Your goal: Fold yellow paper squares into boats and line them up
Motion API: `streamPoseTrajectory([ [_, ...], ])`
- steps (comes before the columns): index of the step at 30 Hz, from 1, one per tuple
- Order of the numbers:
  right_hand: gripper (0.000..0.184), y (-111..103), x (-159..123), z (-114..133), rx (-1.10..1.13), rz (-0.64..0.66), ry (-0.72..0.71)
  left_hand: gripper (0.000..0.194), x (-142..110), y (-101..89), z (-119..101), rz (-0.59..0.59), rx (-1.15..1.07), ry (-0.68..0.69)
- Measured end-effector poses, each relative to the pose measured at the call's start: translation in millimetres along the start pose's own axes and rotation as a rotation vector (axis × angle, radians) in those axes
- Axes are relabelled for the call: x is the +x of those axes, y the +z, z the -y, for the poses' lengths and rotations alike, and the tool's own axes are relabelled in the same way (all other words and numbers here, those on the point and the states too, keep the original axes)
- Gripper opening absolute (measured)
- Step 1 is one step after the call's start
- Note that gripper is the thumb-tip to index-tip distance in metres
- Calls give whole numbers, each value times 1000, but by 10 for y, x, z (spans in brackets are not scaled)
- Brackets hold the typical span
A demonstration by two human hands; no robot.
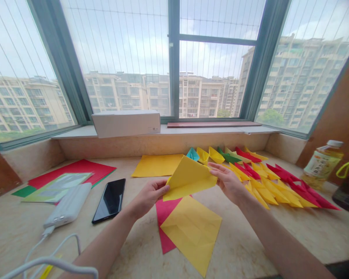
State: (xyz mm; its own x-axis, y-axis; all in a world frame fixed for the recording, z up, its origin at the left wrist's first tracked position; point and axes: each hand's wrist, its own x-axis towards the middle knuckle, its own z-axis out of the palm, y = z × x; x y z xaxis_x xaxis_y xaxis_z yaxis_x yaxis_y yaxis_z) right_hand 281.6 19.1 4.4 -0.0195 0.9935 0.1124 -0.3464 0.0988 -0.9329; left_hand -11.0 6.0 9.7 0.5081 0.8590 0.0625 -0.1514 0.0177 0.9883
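Note:
Between my two hands a yellow sheet of paper (pixel 189 179) is held up, tilted, above the stone counter. My left hand (pixel 155 192) pinches its left edge with thumb and fingers. At the opposite edge, my right hand (pixel 225 179) grips the paper near its right corner. Below it lies another yellow square sheet (pixel 196 232) with crease lines, turned like a diamond. A red sheet (pixel 165 238) sticks out from under that square on the left.
Folded paper boats (pixel 216 155) and several red and yellow folded pieces (pixel 275 190) stand at right, near a bottle (pixel 322 164). Yellow paper (pixel 154 166) lies at the back. At left are a phone (pixel 109 200), a power bank (pixel 68 205) with a cable, and red sheets (pixel 75 170).

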Motion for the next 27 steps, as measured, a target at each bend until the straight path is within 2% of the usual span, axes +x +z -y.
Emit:
streamPoseTrajectory([
  [7,35,-58,-9,4,-76,182,140,35,22,-76,-15,-88,142,50],
  [10,45,-77,-4,-40,-92,192,214,31,31,-81,-34,-112,153,84],
  [16,34,-48,-50,4,-98,355,194,27,14,-96,-30,-111,175,59],
  [21,41,-76,-10,-21,-186,309,144,31,-11,-95,-4,-82,156,2],
  [27,40,-84,16,-72,-303,287,73,36,-48,-34,9,60,18,-69],
])
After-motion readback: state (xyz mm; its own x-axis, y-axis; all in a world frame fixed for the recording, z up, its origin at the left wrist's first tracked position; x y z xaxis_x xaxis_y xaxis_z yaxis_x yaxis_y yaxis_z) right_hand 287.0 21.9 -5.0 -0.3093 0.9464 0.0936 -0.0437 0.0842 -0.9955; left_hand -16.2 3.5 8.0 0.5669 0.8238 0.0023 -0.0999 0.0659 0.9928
